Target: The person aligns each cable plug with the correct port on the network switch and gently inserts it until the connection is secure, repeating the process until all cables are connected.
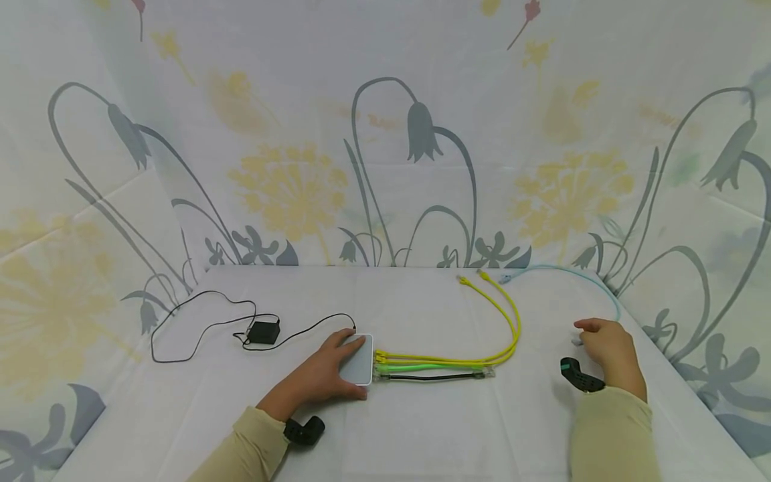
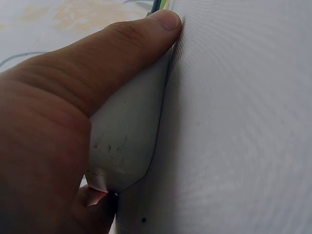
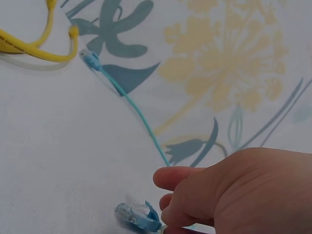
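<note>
My left hand (image 1: pixel 319 371) grips a small white network switch (image 1: pixel 357 365), thumb along its near side and fingers over its far edge. In the left wrist view the thumb lies along the casing (image 2: pixel 129 122). Two yellow network cables (image 1: pixel 446 362), a green cable (image 1: pixel 415 367) and a black cable (image 1: pixel 430 377) run from the switch's right side. My right hand (image 1: pixel 611 351) pinches a light blue network cable near one end; its clear-tipped plug (image 3: pixel 139 217) sticks out past the fingers. The cable's other plug (image 3: pixel 90 59) lies near the table's back edge.
A black power adapter (image 1: pixel 264 333) with a looped thin cord (image 1: pixel 199 361) sits at the left, its lead reaching the switch's back. Flower-printed fabric (image 1: pixel 385 167) rises behind the white table. Free yellow plugs (image 1: pixel 462 280) lie near the back.
</note>
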`<state>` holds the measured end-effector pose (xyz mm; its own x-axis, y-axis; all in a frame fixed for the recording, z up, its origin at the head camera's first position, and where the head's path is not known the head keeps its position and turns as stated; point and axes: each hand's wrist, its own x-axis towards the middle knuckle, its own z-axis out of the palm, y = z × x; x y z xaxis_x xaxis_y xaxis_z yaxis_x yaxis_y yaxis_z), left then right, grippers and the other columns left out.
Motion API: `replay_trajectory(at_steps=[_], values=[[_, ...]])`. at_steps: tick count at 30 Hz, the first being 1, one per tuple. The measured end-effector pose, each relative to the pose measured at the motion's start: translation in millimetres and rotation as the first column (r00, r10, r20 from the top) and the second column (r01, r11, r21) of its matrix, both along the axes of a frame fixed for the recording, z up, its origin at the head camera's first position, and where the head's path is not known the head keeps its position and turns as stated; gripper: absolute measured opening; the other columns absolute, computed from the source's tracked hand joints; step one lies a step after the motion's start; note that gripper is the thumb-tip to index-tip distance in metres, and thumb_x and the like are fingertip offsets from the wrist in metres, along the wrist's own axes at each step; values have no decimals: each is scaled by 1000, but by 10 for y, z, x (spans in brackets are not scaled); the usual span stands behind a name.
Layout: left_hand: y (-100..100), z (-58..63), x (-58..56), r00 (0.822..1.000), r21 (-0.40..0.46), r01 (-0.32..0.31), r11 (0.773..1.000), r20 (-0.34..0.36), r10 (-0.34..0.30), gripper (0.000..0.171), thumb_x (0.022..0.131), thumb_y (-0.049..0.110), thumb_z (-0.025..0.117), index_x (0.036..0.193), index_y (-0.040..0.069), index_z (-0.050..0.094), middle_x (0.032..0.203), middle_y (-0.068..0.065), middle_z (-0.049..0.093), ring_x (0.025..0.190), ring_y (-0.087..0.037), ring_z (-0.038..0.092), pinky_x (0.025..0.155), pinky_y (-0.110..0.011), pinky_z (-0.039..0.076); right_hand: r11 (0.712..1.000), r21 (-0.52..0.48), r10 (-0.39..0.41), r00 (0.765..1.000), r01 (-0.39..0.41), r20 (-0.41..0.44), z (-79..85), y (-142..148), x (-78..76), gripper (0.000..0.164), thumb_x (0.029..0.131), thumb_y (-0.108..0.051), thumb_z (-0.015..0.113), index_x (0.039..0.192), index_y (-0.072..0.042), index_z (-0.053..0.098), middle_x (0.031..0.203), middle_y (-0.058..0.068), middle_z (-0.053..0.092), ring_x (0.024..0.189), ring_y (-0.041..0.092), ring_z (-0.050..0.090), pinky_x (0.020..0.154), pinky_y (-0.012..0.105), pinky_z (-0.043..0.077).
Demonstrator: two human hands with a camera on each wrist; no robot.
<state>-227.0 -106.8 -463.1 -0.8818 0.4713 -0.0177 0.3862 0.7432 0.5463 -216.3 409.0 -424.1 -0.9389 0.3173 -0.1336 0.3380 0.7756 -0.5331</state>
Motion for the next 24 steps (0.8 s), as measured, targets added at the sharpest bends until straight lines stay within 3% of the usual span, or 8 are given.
replay_trajectory(at_steps=[10, 24], values=[[-2, -3, -11, 1000, 8, 7, 1000, -5, -6, 101, 65, 54, 84, 149, 22, 39, 157, -8, 25, 137, -29, 36, 103, -47, 39, 1000, 18, 4, 1000, -4, 28, -56, 32, -6, 45, 93, -11, 36, 133, 3, 52, 142, 38, 35, 127, 61, 28, 103, 66, 27], [-2, 20, 3, 1000, 10, 15, 1000, -6, -15, 100, 66, 53, 85, 149, 21, 40, 156, -9, 26, 136, -30, 37, 102, -47, 40, 991, 120, -46, 997, 53, -64, -186, 29, -8, 41, 83, -3, 42, 116, 9, 63, 123, 35, 56, 109, 57, 49, 91, 58, 41]])
